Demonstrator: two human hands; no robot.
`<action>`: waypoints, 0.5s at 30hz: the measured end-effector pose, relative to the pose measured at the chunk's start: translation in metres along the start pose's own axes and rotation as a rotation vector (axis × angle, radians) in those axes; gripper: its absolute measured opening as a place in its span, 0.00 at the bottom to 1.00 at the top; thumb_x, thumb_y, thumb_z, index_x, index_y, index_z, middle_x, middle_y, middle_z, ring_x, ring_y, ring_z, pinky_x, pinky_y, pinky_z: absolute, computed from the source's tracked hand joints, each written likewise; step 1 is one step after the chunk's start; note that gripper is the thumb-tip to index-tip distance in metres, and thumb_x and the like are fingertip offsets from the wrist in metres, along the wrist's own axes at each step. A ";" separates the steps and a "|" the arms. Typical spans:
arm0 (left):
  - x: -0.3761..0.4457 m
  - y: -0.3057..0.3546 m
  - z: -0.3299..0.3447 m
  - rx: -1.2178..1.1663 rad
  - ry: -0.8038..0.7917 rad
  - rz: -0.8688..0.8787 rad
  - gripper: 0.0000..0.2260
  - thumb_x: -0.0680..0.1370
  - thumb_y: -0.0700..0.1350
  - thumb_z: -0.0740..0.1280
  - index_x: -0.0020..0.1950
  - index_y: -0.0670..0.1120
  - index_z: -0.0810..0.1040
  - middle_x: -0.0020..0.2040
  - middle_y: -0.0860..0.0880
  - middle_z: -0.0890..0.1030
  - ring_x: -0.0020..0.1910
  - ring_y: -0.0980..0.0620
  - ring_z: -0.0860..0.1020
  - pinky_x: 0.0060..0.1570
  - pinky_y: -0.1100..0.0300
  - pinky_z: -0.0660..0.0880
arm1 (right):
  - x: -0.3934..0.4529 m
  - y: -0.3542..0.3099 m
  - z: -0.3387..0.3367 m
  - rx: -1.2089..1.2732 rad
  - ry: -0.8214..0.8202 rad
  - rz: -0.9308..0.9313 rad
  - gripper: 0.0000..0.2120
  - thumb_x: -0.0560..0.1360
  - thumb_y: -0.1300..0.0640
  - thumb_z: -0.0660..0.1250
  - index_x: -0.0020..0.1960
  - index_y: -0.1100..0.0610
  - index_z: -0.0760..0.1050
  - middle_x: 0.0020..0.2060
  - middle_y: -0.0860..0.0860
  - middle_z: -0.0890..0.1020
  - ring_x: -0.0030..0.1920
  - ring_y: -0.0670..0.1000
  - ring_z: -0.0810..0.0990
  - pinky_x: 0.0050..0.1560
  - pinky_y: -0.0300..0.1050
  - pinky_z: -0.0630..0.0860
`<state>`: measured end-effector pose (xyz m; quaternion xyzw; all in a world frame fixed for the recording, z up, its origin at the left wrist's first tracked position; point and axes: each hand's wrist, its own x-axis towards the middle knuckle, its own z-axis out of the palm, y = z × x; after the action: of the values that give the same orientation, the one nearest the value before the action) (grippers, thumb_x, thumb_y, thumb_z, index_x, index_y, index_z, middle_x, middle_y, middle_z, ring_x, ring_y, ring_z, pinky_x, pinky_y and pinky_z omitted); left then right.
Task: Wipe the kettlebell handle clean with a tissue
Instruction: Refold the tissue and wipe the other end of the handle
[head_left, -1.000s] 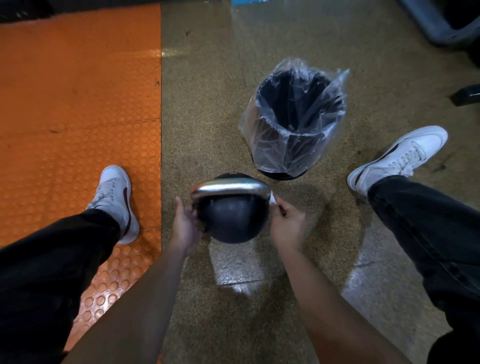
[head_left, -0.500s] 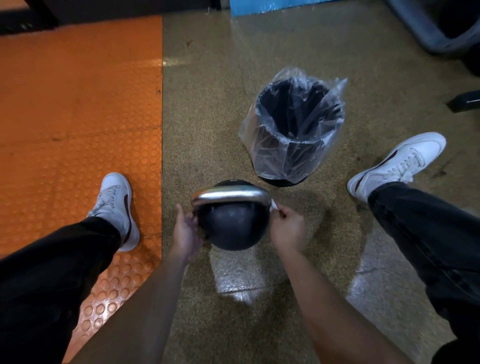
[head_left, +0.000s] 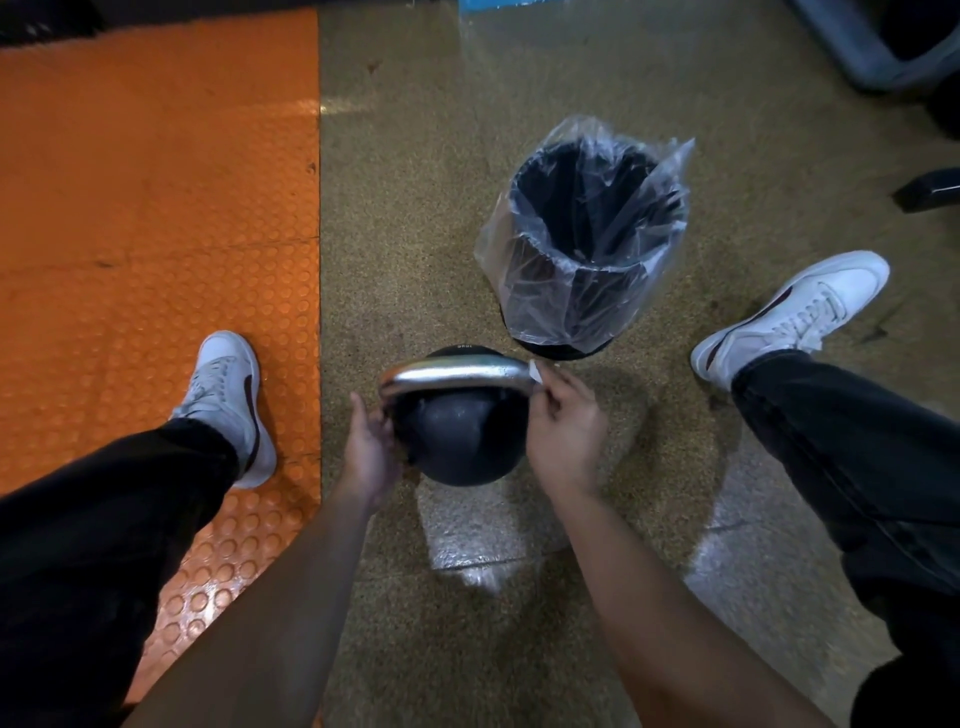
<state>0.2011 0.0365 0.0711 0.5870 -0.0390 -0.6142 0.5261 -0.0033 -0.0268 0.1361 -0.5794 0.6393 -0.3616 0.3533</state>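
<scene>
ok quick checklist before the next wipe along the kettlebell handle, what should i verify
1. Tissue in hand: ok. The right hand pinches the tissue at the right end of the kettlebell handle.
2. Kettlebell steadied: ok. The left hand holds the kettlebell at the handle's left base.
3. Wipe path free: ok. The top of the handle between the hands is bare.
4. Handle clean: cannot tell. It shines, but dirt would not show from here.
5. Bin for the used tissue: ok. The lined bin stands open just beyond the kettlebell.
</scene>
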 end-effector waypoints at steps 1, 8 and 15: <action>0.000 0.000 0.000 -0.007 0.003 0.002 0.33 0.78 0.73 0.43 0.64 0.56 0.78 0.63 0.52 0.81 0.72 0.46 0.70 0.73 0.38 0.59 | -0.005 0.001 -0.002 -0.012 0.001 -0.055 0.16 0.79 0.63 0.66 0.65 0.55 0.81 0.62 0.51 0.81 0.60 0.49 0.79 0.63 0.44 0.75; -0.002 0.002 0.001 -0.013 -0.019 0.020 0.37 0.79 0.72 0.43 0.72 0.49 0.74 0.66 0.47 0.80 0.69 0.45 0.73 0.71 0.40 0.65 | 0.001 0.007 -0.003 -0.085 -0.016 -0.008 0.13 0.79 0.65 0.65 0.60 0.57 0.83 0.54 0.52 0.84 0.55 0.54 0.81 0.56 0.45 0.77; 0.000 0.000 0.004 -0.025 0.000 0.032 0.36 0.80 0.70 0.42 0.70 0.48 0.75 0.62 0.48 0.83 0.65 0.47 0.76 0.68 0.43 0.67 | -0.013 0.010 -0.002 -0.199 -0.039 -0.183 0.19 0.79 0.67 0.65 0.69 0.59 0.77 0.63 0.53 0.80 0.63 0.52 0.75 0.64 0.34 0.68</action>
<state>0.1979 0.0339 0.0722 0.5795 -0.0408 -0.6061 0.5433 -0.0094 -0.0129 0.1286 -0.6745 0.6095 -0.3157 0.2718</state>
